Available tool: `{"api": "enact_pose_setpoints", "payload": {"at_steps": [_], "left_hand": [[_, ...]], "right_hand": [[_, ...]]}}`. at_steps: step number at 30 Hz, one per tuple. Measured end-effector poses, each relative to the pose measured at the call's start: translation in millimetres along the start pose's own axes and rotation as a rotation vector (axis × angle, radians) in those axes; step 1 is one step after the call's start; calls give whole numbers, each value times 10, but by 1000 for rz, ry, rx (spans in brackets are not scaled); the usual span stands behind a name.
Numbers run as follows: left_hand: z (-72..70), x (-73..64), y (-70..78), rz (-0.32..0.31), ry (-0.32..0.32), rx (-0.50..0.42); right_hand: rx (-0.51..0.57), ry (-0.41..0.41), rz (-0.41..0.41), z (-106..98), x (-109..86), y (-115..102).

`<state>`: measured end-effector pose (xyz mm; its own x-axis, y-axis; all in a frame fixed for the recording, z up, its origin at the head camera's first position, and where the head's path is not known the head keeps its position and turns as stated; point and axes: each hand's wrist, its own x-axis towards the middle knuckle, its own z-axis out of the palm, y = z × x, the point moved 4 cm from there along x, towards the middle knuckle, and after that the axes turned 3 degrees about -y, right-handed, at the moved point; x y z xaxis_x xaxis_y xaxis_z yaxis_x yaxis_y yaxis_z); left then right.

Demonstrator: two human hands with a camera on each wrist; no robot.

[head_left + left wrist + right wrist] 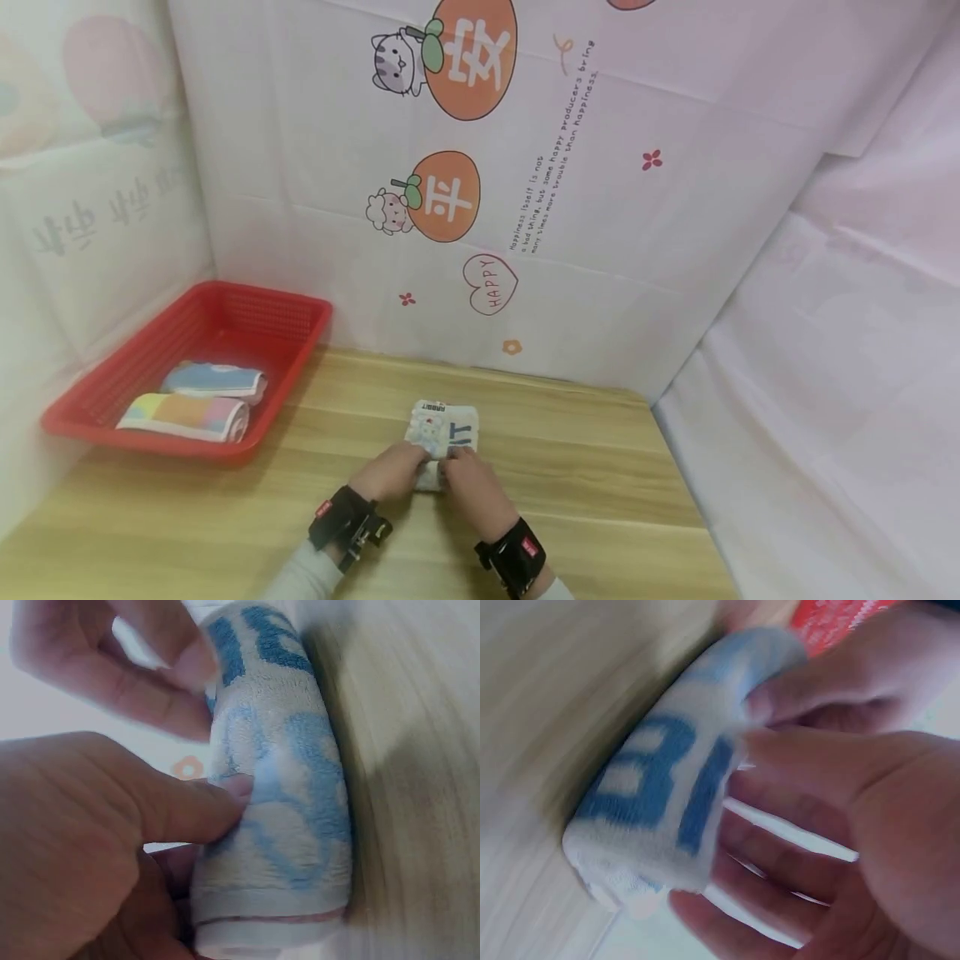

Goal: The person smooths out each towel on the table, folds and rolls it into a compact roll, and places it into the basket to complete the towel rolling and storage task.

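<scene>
A small white terry towel (463,418) with blue letters and a pale blue picture lies on the wooden table, its near end rolled up. At the left of the roll, my left hand (390,473) grips it, thumb pressed on the near side and fingers behind. My right hand (474,487) holds the other end, close beside the left. In the left wrist view the rolled towel (285,787) shows a white hem with a thin reddish line. The right wrist view has my right thumb against the towel (660,765), with the fingers spread along its far side.
A red plastic basket (288,367) stands at the table's left. Inside it lie a rolled blue towel (213,381) and a rolled multicolored towel (180,414). White printed sheeting (600,317) walls in the wooden tabletop (585,467) at the back and both sides.
</scene>
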<state>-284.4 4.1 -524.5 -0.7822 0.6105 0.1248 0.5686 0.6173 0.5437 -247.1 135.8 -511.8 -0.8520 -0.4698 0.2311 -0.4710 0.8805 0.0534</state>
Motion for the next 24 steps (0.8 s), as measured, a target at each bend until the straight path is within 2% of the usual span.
{"api": "enact_pose_setpoints", "payload": {"at_steps": [3, 7, 13, 17, 20, 24], "left_hand": [[-2, 16, -54, -49, -11, -94], [-60, -6, -28, -47, 45, -159], [-84, -47, 44, 0, 107, -125], [-40, -24, -5, 25, 131, -87], [-5, 25, -79, 12, 132, -102], [28, 95, -166, -21, 127, -111]], "right_hand": [[-64, -27, -17, 32, 1, -45], [-42, -58, 5, 98, 42, -20], [61, -103, 37, 140, 134, 64], [130, -137, 86, 182, 168, 127], [118, -91, 116, 152, 176, 153], [55, 7, 83, 35, 184, 102]]}}
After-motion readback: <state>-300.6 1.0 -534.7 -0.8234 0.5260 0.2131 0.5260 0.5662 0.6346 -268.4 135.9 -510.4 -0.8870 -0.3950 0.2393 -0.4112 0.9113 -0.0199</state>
